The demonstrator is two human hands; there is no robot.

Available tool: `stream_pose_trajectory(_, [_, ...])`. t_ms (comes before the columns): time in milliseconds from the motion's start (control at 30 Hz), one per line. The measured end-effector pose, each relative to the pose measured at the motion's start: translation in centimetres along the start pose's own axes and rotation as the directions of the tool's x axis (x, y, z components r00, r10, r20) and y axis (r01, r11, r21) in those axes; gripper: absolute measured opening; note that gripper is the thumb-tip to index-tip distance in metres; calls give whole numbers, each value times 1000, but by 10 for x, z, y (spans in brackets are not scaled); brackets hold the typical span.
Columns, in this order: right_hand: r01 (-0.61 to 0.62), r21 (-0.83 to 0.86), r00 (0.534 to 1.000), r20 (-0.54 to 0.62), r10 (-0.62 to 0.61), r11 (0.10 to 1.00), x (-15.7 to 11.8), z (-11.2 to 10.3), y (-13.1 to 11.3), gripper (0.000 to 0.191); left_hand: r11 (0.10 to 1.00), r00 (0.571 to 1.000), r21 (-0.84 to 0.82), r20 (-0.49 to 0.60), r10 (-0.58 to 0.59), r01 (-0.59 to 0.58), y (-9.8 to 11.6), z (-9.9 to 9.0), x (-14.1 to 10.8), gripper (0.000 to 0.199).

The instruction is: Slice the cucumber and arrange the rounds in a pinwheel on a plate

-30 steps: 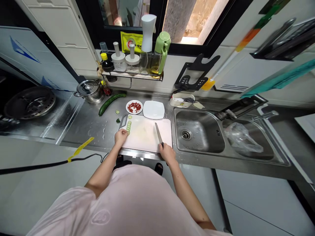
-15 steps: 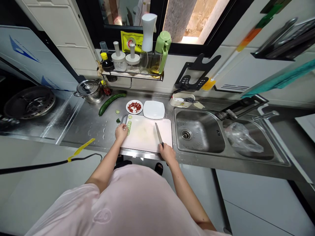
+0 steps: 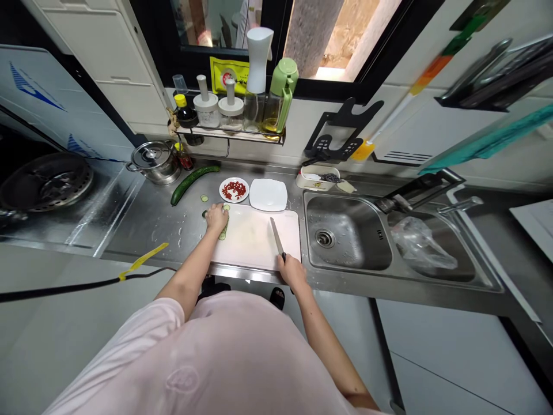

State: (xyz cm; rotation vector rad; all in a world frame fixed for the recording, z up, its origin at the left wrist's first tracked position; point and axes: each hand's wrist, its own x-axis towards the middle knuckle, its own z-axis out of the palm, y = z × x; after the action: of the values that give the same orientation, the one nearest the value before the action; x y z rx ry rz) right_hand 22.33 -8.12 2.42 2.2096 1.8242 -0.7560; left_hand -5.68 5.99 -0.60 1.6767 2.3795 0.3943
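On the white cutting board (image 3: pixel 250 251) a row of thin cucumber slices (image 3: pixel 223 234) lies near the left side, partly covered by my left hand. My left hand (image 3: pixel 216 218) is bent over the board's upper left corner, its fingers drawn together at a single cucumber slice (image 3: pixel 226 207). The exact grip is hard to see. My right hand (image 3: pixel 292 271) is wrapped round the dark handle of a kitchen knife (image 3: pixel 277 235), whose blade rests over the right part of the board, pointing away. Beyond the board are a plate of chopped red pieces (image 3: pixel 234 199) and a white plate (image 3: pixel 268 195).
A whole cucumber (image 3: pixel 194 183) lies at the back left, near a steel pot (image 3: pixel 154 161). Another slice (image 3: pixel 204 198) sits on the counter. At the right is a steel sink (image 3: pixel 349 230), with a plastic bag (image 3: pixel 421 242) in its second basin. Bottles stand on a rack (image 3: pixel 231 135).
My left hand has moved away from me, up along the cucumber row to the slice at its far end. The right hand and knife stay nearly still. The view has shifted slightly.
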Motion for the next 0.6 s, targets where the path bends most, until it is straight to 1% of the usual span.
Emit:
stream_pose_trajectory(133, [-4, -6, 1000, 2, 4, 1000, 0, 0, 0, 47, 997, 1000, 70, 12, 18, -18, 2, 3, 6, 31])
stream_pose_trajectory(233, [-2, -12, 1000, 2, 2, 1000, -1, -2, -1, 48, 998, 1000, 62, 17, 2, -3, 2, 5, 9, 29])
stream_pose_trajectory(467, [0, -14, 1000, 28, 1, 1000, -1, -4, -2, 48, 996, 997, -69, 53, -55, 59, 1, 6, 18, 24])
stream_pose_trajectory(600, [3, -19, 1000, 15, -3, 1000, -1, -2, -1, 47, 976, 995, -199, 63, -74, 85, 4, 11, 20, 23])
